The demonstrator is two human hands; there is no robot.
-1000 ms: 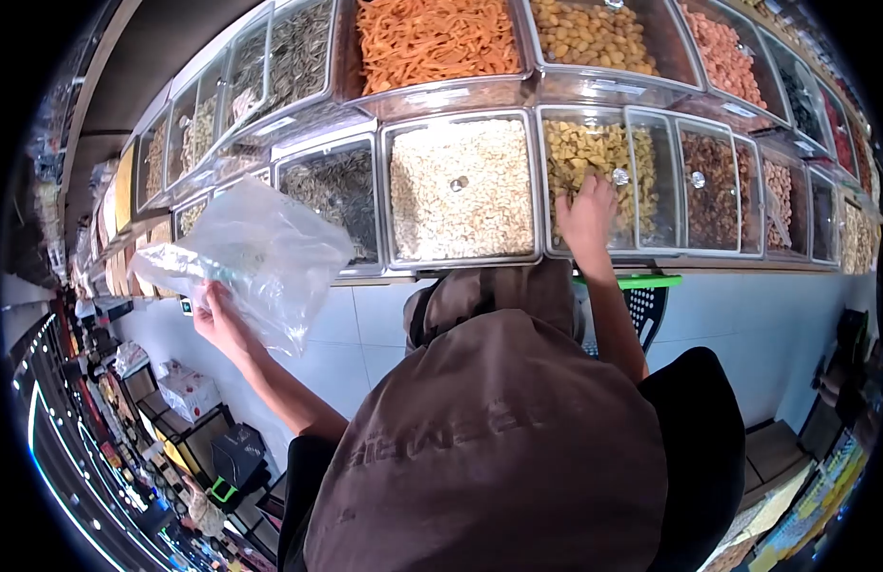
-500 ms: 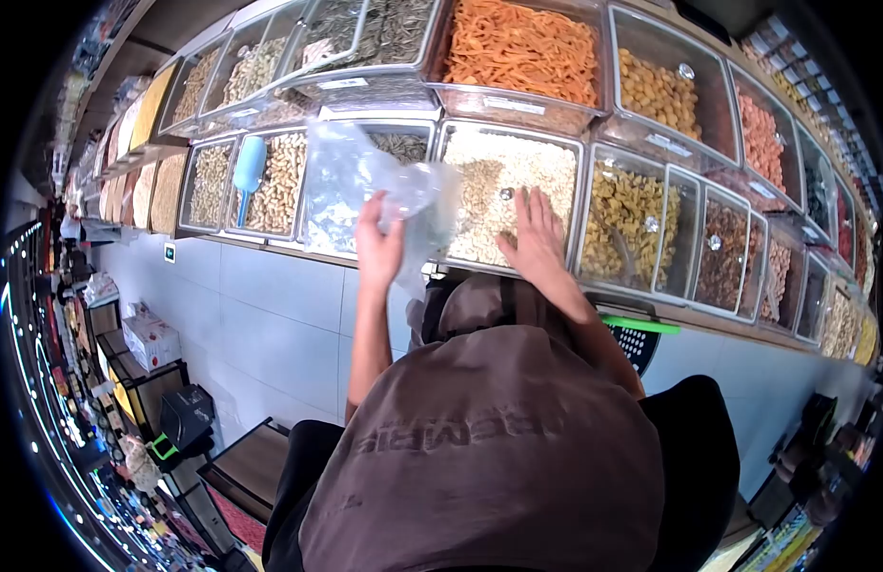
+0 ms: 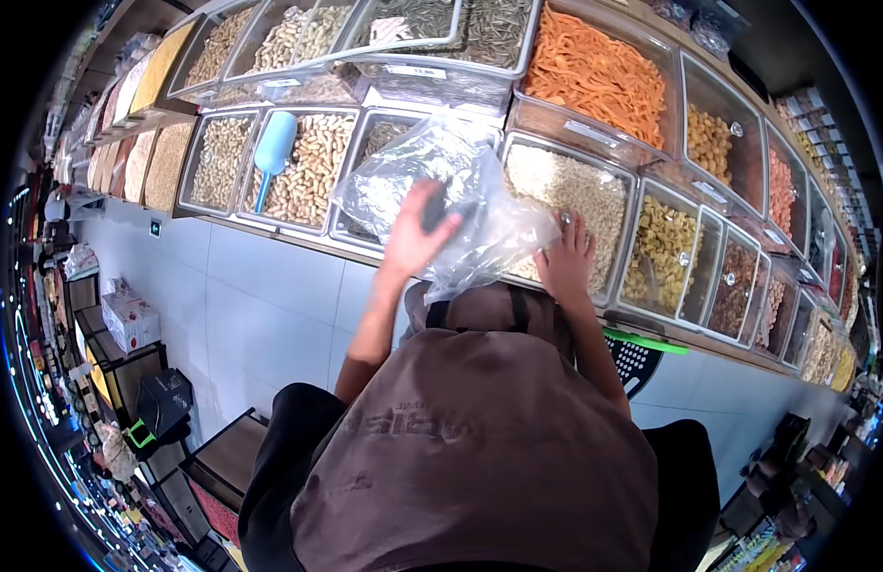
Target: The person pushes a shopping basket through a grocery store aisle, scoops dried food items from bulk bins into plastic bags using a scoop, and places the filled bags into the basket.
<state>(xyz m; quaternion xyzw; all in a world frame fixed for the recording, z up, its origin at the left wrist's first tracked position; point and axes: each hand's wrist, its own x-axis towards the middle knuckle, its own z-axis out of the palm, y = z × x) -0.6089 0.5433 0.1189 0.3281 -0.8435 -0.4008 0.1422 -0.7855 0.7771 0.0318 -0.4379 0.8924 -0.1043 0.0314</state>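
A clear, crumpled plastic bag [image 3: 475, 176] spreads over the bins in front of me. My left hand [image 3: 413, 238] grips it, thumb apart from the curled fingers. The bag's right end reaches the fingers of my right hand [image 3: 565, 262], which lies with fingers stretched out at the lower part of a bin of pale flakes or grains [image 3: 598, 195]. Whether those fingers touch the bag or the bin's lid is hard to tell. Under the bag is a bin of dark seeds [image 3: 384, 138], partly hidden.
A blue scoop [image 3: 274, 143] rests on the bin of peanuts [image 3: 313, 167] to the left. Bins of orange strips [image 3: 598, 76] and yellowish dried pieces [image 3: 660, 248] stand behind and to the right. A green-edged black item [image 3: 637, 362] is below the counter.
The bag has spread to the right, toward my right hand. The camera view has shifted, so the bins appear moved. My right hand now sits closer to the bag.
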